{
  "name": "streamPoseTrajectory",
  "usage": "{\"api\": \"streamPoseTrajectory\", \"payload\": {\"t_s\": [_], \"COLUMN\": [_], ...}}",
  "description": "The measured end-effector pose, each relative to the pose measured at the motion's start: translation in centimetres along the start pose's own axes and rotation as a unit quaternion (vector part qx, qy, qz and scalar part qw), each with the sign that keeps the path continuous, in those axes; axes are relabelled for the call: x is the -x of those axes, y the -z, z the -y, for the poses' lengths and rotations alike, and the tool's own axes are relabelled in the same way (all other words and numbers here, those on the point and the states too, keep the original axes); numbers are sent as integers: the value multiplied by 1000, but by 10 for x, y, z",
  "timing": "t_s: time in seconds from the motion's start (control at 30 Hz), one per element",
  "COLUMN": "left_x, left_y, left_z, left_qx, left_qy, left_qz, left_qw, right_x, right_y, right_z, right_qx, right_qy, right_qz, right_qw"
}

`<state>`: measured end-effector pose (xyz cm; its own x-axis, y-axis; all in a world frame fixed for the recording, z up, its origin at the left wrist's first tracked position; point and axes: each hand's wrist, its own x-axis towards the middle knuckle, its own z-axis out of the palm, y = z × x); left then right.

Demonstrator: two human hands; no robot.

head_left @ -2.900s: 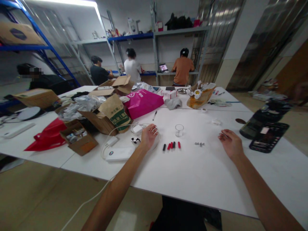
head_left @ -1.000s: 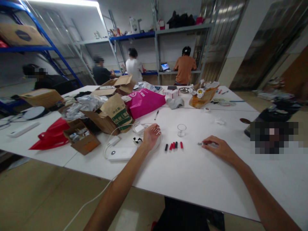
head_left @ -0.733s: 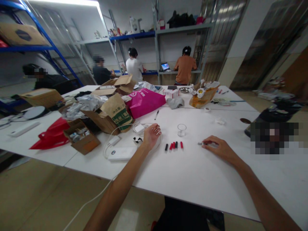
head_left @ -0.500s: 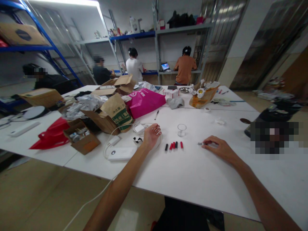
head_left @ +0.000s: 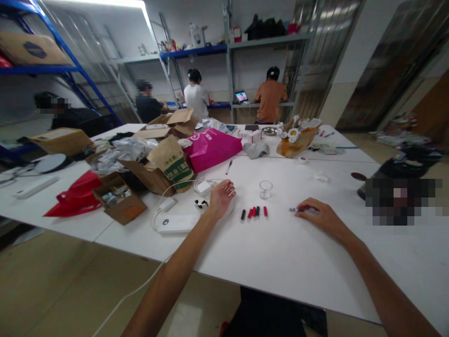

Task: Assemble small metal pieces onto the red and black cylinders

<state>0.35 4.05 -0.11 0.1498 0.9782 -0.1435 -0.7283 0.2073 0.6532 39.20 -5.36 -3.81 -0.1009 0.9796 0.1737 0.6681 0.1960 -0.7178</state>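
Note:
My left hand (head_left: pixel 221 199) rests palm up beside a white cable, its fingers loosely curled and apart, with nothing in it. On the right, my right hand (head_left: pixel 317 213) lies on the white table (head_left: pixel 280 252), thumb and fingertips brought together at a small grey, shiny object (head_left: pixel 292 210). Between the hands stands an empty clear glass (head_left: pixel 265 189). In front of it, several small red and black tubes lie in a row, among them a black one (head_left: pixel 243 215) at the left and a red one (head_left: pixel 265 211) at the right.
A white power strip (head_left: pixel 178 224) and a coiled cable lie left of my left hand. Beyond are an open small box (head_left: pixel 121 206), a paper bag (head_left: pixel 175 168), a magenta bag (head_left: pixel 213 147), a pen (head_left: pixel 229 167) and wrapped flowers (head_left: pixel 296 140). People sit at the back shelves.

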Motion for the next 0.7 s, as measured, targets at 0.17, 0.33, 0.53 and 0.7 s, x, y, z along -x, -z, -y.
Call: {"api": "streamPoseTrajectory", "payload": {"t_s": [0.17, 0.33, 0.53, 0.7], "left_x": [0, 0, 0, 1], "left_y": [0, 0, 0, 0], "left_z": [0, -1, 0, 0], "left_qx": [-2, -4, -3, 1], "left_qy": [-2, -2, -2, -4], "left_qz": [4, 1, 3, 1], "left_qw": [1000, 1000, 1000, 1000], "right_x": [1, 1, 2, 1], "right_y": [1, 2, 5, 5], "right_z": [-1, -3, -2, 0], "right_qx": [5, 1, 11, 17], "right_qy": [-8, 2, -7, -16], "right_qz": [5, 1, -7, -17], "right_qw": [1000, 1000, 1000, 1000]}}
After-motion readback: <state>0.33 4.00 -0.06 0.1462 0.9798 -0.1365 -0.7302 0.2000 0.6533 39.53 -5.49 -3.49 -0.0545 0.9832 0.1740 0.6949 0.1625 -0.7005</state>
